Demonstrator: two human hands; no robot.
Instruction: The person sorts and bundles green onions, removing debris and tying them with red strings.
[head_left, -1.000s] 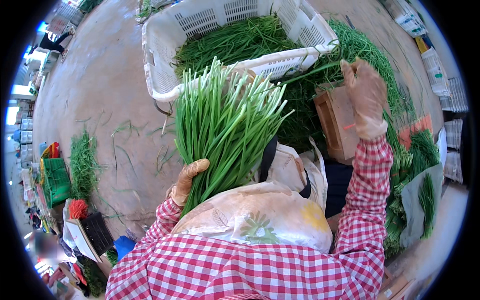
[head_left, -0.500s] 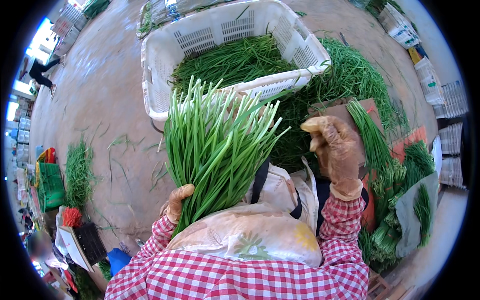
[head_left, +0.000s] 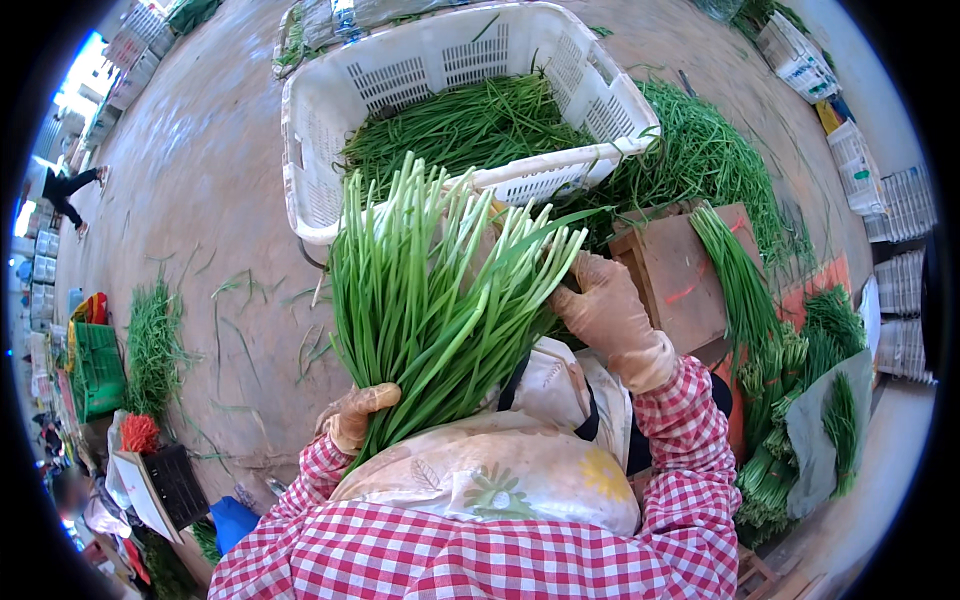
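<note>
A thick bunch of garlic chives (head_left: 430, 310) leans up from my lap, its pale cut ends fanned out at the top. My gloved left hand (head_left: 362, 415) is closed round its lower left side, thumb across the leaves. At the bunch's right edge is my gloved right hand (head_left: 620, 325), fingers bent in against the outer stalks. Its fingertips are partly hidden by stalks, and it appears to pinch some of them. Beyond the bunch, a white plastic crate (head_left: 385, 70) holds more loose chives (head_left: 470, 125).
A heap of loose greens (head_left: 715, 150) lies right of the crate. Beside my right arm, a wooden box (head_left: 690, 270) carries a slim chive bundle (head_left: 735, 270), near several tied bundles (head_left: 780, 470). Red ties (head_left: 140, 433) and a green crate (head_left: 98, 370) are at left. A person (head_left: 70, 190) walks far left.
My right hand has moved left and slightly down, from above the wooden box to the bunch's right edge. My left hand keeps its hold, with the thumb a little farther right.
</note>
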